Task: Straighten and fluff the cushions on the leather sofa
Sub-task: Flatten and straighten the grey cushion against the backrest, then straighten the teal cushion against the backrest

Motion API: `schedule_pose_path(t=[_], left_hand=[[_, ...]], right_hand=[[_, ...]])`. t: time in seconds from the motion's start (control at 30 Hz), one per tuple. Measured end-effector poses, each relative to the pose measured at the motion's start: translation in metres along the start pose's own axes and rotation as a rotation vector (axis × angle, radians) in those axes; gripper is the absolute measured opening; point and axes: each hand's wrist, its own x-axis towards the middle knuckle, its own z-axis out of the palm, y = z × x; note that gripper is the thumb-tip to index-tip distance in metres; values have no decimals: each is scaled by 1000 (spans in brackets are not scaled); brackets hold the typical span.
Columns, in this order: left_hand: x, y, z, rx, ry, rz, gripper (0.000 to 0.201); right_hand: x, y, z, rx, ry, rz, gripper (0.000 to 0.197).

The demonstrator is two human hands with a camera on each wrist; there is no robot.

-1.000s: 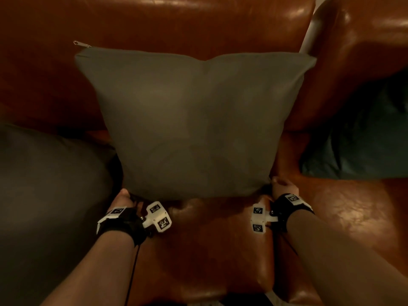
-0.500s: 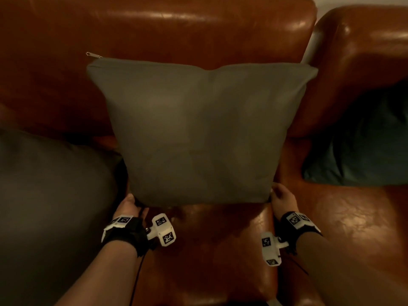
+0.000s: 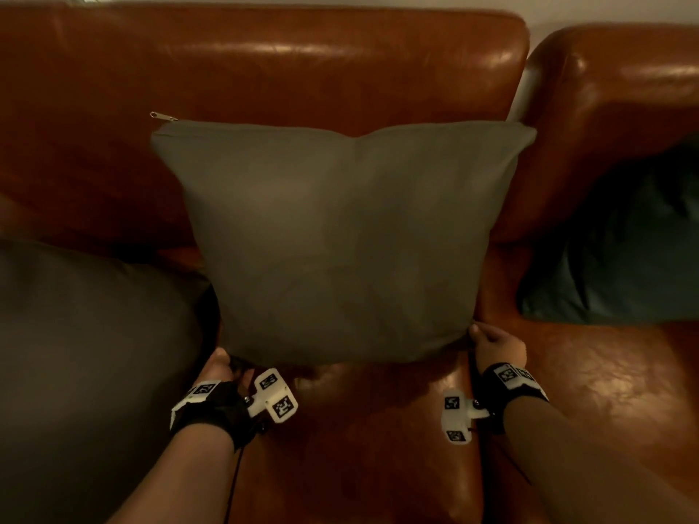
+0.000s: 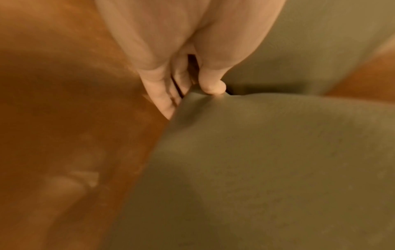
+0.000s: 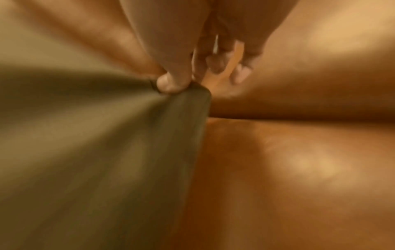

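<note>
A square grey-olive cushion (image 3: 340,240) of matte woven fabric stands upright on the seat of the brown leather sofa (image 3: 264,66), its back leaning on the glossy backrest. Its top edge sags a little in the middle, and a small metal zipper pull (image 3: 160,116) sticks out at the upper left corner.

The left hand (image 3: 223,368) holds the lower left corner and the right hand (image 3: 495,344) the lower right. Both wrists wear black straps with white marker tags (image 3: 274,395).

The head view hides both grips behind the cushion's lower edge. The left wrist view shows it: the thumb (image 4: 210,82) presses on top of the fabric corner, puckering it, with the fingers (image 4: 162,94) underneath, so that grip is closed on the cushion (image 4: 267,160). In the right wrist view the thumb (image 5: 171,82) pinches the corner of the cushion (image 5: 107,135) against what seems to be the forefinger, though motion blur smears the cloth; the other fingers (image 5: 239,74) curl loosely over the leather (image 5: 299,160).

A darker, rounded grey cushion (image 3: 87,353) lies on the seat at left, and a dark teal cushion (image 3: 624,251) rests against the neighbouring backrest at right.
</note>
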Motion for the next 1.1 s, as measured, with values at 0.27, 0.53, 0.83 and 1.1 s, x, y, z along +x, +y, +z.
schedule_pose_path(t=[0.27,0.53,0.83,1.1], left_hand=[[-16,24,-2,228,103,33,26],[-76,66,22,298,61,208,77],[-155,98,36,436,-71,624,69],[-160,54,18,684,144,474,52]], right_hand=[[1,-10,-9,60,-70,149,9],[-24,-125,-53,517,-305,-88,72],[-70,-194,-71,236,-407,-350,83],[-83,-181,-79,-33,-294,-385,57]])
